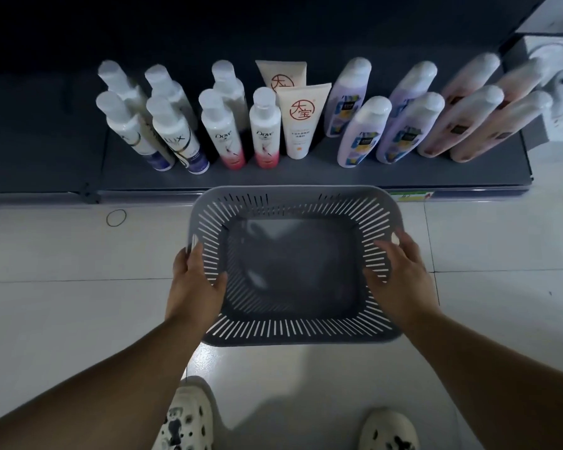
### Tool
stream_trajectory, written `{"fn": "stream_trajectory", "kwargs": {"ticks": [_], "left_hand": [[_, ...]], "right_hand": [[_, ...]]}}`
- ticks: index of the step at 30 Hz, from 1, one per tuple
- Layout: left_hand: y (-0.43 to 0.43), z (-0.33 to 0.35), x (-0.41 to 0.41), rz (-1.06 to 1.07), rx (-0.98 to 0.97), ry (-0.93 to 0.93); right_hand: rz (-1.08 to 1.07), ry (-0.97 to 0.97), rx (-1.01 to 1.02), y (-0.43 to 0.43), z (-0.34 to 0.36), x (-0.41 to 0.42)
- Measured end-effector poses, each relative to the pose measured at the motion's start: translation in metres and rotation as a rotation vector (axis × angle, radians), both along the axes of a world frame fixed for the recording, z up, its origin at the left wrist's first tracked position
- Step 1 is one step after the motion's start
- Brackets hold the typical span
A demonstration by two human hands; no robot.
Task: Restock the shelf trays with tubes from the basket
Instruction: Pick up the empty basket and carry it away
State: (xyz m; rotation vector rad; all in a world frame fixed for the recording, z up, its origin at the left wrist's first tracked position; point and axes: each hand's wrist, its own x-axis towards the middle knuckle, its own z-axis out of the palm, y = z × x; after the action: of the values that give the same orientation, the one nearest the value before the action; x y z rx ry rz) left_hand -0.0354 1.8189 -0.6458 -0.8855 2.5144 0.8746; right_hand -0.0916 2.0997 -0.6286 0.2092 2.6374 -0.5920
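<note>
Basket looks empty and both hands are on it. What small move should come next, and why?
Probably lift the basket away and set it aside: nothing lies in it, the left hand and right hand grip its sides, and two tubes already stand on the shelf.

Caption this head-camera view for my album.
Left hand and right hand hold an empty grey basket before a shelf of bottles and tubes.

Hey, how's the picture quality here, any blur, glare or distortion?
Head view: dim, the shelf back nearly black; pink bottles at far right smeared by blur; wide-angle distortion fans the bottles outward; faint sheen inside the basket.
</note>
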Motion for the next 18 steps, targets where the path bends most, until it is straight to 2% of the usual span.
{"fn": "stream_trajectory", "kwargs": {"ticks": [2,6,10,14,18], "left_hand": [[0.001,-0.006,-0.002,0.026,0.006,0.009],[0.006,-0.01,-0.006,0.088,0.031,0.014],[0.009,0.004,-0.009,0.126,0.004,0.018],[0.012,0.049,-0.004,0.153,-0.071,0.021],[0.006,0.119,0.004,0.201,-0.099,0.05]], "right_hand": [[-0.052,0.035,-0.012,0.003,-0.006,0.0],[-0.261,-0.057,-0.088,0.0,-0.015,-0.001],[-0.358,-0.068,-0.088,-0.008,-0.006,0.007],[-0.426,-0.049,-0.083,-0.015,0.035,0.02],[-0.438,-0.005,-0.154,-0.02,0.109,0.023]]}}
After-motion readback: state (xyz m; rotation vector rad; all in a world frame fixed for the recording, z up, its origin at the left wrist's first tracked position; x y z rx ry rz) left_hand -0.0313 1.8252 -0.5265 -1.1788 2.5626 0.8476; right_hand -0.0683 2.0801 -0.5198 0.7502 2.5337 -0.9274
